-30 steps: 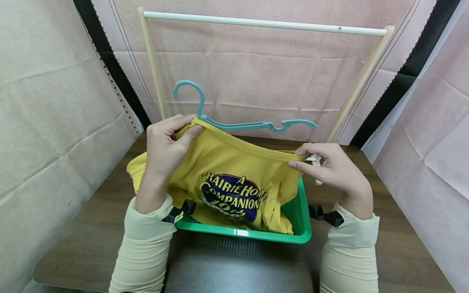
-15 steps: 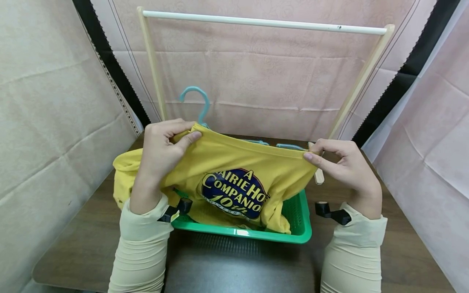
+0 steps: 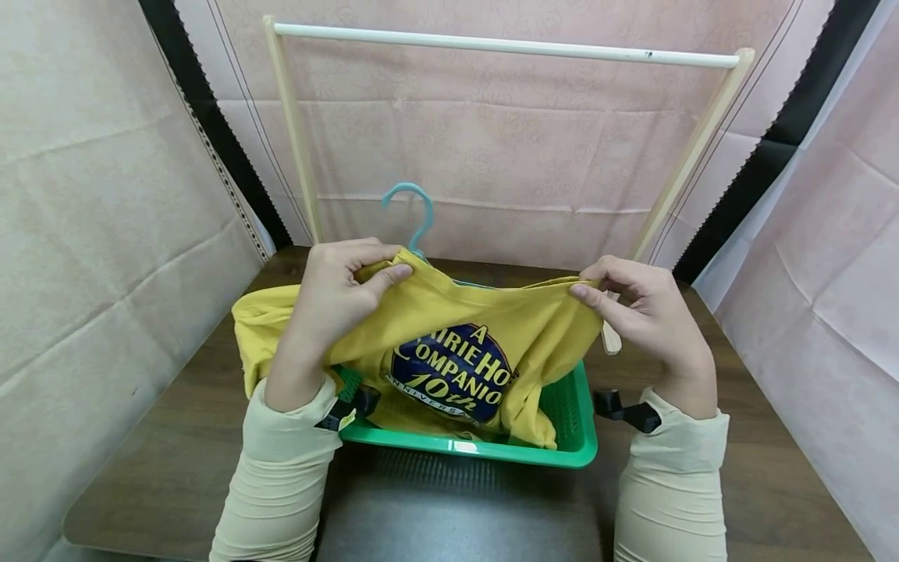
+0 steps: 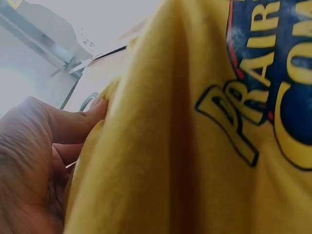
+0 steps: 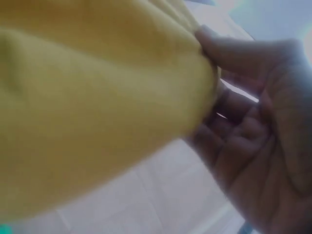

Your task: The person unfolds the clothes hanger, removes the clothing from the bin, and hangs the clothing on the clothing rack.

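Note:
A yellow T-shirt [image 3: 506,312] with a dark blue printed logo is stretched between both hands in the head view. My left hand [image 3: 344,300] pinches its upper edge at the left, thumb in front. At the right end of that edge, my right hand [image 3: 646,308] pinches the cloth between thumb and fingers. Behind the shirt stands a light blue hanger; its hook [image 3: 420,218] shows above the cloth, while most of its body is hidden. The lower part of the shirt lies in a green basket [image 3: 583,421], and a bunched part hangs out to the left.
A rack with a white rail [image 3: 506,48] and pale posts rises at the back of the brown table [image 3: 161,445]. One foot of the rack [image 3: 611,337] shows beside the right hand. Pale cloth walls [image 3: 140,234] enclose the sides and back.
The hanger has dropped and shifted right, and its arms are now mostly behind the shirt. The left hand moved slightly left, then back right and lower. The shirt's upper edge now sags between the hands.

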Demonstrator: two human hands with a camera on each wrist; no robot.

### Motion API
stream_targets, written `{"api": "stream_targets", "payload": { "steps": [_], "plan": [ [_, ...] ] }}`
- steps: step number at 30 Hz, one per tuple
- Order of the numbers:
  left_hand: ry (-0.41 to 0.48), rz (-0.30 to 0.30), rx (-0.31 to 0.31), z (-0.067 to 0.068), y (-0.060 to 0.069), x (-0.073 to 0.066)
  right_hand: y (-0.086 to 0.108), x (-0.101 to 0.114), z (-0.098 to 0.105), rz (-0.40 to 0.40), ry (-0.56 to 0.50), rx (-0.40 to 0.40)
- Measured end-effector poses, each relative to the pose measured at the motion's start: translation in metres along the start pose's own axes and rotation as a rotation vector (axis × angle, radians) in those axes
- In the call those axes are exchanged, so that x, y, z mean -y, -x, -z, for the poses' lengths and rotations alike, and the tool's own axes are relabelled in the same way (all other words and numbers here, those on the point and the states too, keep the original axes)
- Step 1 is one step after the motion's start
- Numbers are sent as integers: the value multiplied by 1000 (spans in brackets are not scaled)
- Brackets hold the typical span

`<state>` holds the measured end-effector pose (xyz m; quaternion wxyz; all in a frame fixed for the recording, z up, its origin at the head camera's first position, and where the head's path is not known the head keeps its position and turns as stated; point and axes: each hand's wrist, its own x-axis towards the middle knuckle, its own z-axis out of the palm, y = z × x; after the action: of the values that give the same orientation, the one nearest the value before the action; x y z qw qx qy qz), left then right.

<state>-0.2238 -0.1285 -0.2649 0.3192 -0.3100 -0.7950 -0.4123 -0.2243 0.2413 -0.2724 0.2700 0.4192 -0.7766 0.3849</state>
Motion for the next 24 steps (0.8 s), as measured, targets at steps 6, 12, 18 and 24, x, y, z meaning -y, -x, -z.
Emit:
{"api": "stream_targets", "payload": {
  "steps": [6,12,18,24],
  "plan": [
    [-13,-78,56,-15,-2,-7,-14,9,-14,130,8,-116],
    [4,-96,66,-25,-3,-13,-21,16,-33,120,-10,-13],
    [-4,-66,25,-23,-3,-13,-18,16,-30,-43,3,148],
    [-24,-27,16,-21,-3,-13,-9,10,-13,-125,84,171]
  ]
}}
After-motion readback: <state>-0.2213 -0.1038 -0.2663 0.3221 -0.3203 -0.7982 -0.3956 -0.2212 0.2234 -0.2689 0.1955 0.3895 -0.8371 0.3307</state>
